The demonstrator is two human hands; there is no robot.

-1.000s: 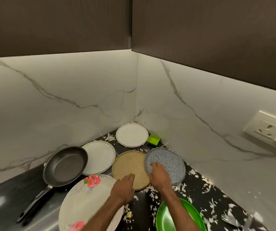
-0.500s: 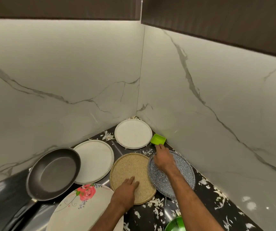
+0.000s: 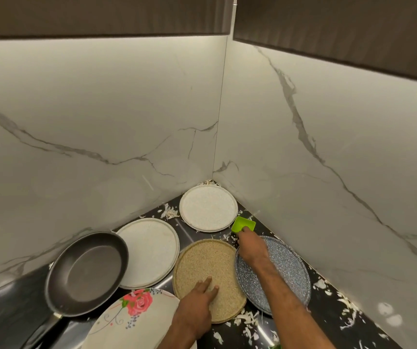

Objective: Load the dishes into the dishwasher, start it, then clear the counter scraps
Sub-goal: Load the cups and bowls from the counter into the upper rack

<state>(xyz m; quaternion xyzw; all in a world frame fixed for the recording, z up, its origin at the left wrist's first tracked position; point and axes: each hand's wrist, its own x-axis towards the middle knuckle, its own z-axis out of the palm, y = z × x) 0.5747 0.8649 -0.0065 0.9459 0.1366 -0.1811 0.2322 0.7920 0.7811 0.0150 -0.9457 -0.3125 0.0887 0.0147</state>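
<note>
Right hand (image 3: 251,248) reached green dish (image 3: 244,224); left hand (image 3: 197,306) on tan plate (image 3: 207,263).

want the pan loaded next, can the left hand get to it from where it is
Probably yes. The left hand rests flat on the tan plate, holding nothing, and the pan sits to its left with nothing on it. Only the low flowered plate lies between them.

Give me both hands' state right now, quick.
Left hand: open, fingers flat on the tan plate.
Right hand: at the green dish; grip cannot be told.
</note>
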